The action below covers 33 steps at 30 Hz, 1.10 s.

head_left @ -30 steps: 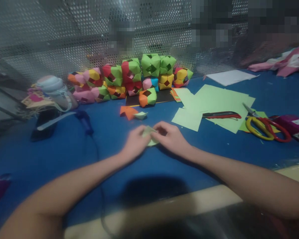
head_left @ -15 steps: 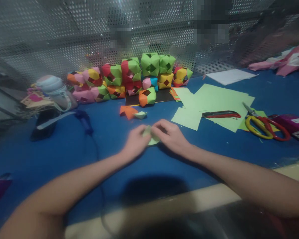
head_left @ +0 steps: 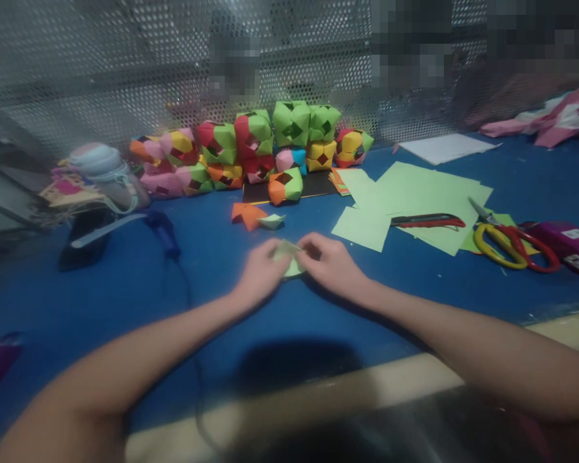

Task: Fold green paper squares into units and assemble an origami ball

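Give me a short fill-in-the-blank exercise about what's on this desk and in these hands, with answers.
The left hand and right hand both hold a small green piece of ____.
The scissors have one red handle and one ____ handle.
The box cutter lies on sheets that are light ____.
The table top is ____.

Missing words: paper; yellow; green; blue.

Above the blue table (head_left: 289, 315), the left hand (head_left: 264, 265) and right hand (head_left: 332, 262) pinched a small pale green paper piece (head_left: 293, 267) between them. Beyond it lay an orange folded piece (head_left: 246, 215), with stacked origami cubes (head_left: 257, 143) behind. To the right, a utility knife (head_left: 429, 222) rested on pale green sheets (head_left: 415, 190) near scissors (head_left: 511, 236); a blue glue gun (head_left: 164, 233) lay left.
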### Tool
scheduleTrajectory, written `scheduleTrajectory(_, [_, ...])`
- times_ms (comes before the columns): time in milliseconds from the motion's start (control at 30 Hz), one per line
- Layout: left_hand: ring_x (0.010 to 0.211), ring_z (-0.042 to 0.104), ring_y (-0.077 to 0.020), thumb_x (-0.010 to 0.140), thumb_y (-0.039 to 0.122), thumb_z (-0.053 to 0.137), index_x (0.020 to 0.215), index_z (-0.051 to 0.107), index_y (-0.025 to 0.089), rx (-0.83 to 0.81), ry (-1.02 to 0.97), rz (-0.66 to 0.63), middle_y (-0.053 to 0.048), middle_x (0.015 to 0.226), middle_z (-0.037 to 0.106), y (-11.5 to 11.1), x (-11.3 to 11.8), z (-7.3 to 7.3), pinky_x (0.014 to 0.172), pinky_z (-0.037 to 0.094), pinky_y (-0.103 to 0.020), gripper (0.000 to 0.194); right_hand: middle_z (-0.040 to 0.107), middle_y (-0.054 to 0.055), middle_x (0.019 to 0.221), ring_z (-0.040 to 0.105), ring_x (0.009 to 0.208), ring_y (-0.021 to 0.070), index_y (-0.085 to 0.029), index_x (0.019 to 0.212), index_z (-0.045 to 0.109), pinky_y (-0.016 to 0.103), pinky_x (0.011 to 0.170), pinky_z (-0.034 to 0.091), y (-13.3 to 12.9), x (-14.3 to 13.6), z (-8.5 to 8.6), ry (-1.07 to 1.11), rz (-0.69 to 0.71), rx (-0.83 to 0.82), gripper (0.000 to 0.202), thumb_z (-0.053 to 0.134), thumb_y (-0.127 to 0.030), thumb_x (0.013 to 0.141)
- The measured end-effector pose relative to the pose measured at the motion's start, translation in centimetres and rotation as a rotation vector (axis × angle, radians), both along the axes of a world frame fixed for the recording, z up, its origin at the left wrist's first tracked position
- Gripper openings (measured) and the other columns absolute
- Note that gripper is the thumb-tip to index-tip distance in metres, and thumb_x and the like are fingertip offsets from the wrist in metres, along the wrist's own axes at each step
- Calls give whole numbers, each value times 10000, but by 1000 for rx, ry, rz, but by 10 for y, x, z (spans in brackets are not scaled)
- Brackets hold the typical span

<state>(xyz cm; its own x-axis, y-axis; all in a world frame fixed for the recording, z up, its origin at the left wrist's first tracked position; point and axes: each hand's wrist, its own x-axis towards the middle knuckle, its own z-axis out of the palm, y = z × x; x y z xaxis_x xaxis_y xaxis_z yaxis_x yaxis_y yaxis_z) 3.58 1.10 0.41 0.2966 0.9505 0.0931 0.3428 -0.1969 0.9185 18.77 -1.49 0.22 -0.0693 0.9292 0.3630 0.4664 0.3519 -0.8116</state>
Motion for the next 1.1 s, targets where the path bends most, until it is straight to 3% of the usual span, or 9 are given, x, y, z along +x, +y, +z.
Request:
scheduleTrajectory(133, [707, 565, -140, 751, 236, 550, 813, 632, 159, 47, 23, -2, -10, 795, 654, 6, -5, 0, 647, 456, -255, 128, 641, 25, 764, 559, 651, 135, -169, 870, 595, 259, 615, 437, 2, 7, 10, -121, 17, -14, 149, 516, -291, 838])
scheduleTrajectory(267, [743, 591, -158, 768, 208, 530, 878, 662, 163, 120, 164, -32, -30, 834, 678, 23, -15, 2, 698, 478, -286, 178, 670, 95, 944, 601, 804, 194, -153, 935, 631, 321, 731, 456, 15, 40, 30, -461, -56, 3, 242, 501, -345, 865])
scheduleTrajectory(400, [830, 611, -190, 798, 215, 516, 921, 680, 158, 209, 319, -23, -60, 918, 698, 40, -22, 7, 801, 479, -339, 213, 665, 124, 1074, 617, 865, 240, -169, 1029, 649, 337, 693, 446, 30, 91, 44, -846, -240, -142, 302, 485, -358, 860])
scheduleTrajectory(500, [885, 614, -204, 814, 238, 515, 1024, 672, 169, 216, 367, -2, -74, 1004, 700, 45, -25, 10, 841, 471, -355, 271, 646, 140, 1156, 612, 933, 280, -186, 1137, 625, 344, 679, 446, 35, 121, 45, -983, -246, -314, 421, 518, -451, 828])
scheduleTrajectory(700, [918, 613, -222, 801, 333, 553, 1182, 614, 161, 166, 388, 32, -97, 1127, 675, 45, -27, 16, 840, 461, -359, 422, 673, 115, 1075, 621, 905, 276, -237, 1203, 586, 348, 715, 450, 39, 135, 34, -976, -112, -499, 543, 610, -528, 746])
scheduleTrajectory(833, [880, 617, -224, 890, 473, 395, 879, 710, 160, 188, 360, -9, -90, 979, 712, 47, -29, 22, 801, 456, -351, 444, 670, 109, 1096, 621, 929, 280, -246, 1220, 576, 344, 732, 448, 41, 133, 32, -983, -105, -479, 552, 624, -507, 736])
scheduleTrajectory(900, [869, 619, -215, 903, 440, 380, 854, 709, 164, 246, 371, 12, -82, 944, 712, 50, -29, 24, 783, 455, -337, 432, 674, 104, 1094, 622, 934, 278, -253, 1217, 581, 337, 728, 448, 42, 132, 33, -994, -98, -469, 537, 618, -500, 742])
scheduleTrajectory(1033, [745, 621, -180, 839, 270, 506, 1050, 684, 179, 324, 500, -16, -48, 846, 711, 63, -24, 20, 690, 454, -297, 291, 685, 97, 1066, 629, 926, 270, -255, 1180, 606, 323, 715, 449, 41, 128, 35, -1005, -95, -470, 479, 590, -502, 769])
scheduleTrajectory(1100, [689, 610, -171, 835, 254, 512, 942, 712, 170, 347, 568, -86, -44, 775, 706, 71, -22, 18, 657, 448, -290, 242, 685, 99, 1066, 631, 928, 266, -248, 1159, 617, 318, 716, 450, 41, 125, 36, -1005, -93, -462, 452, 578, -492, 781])
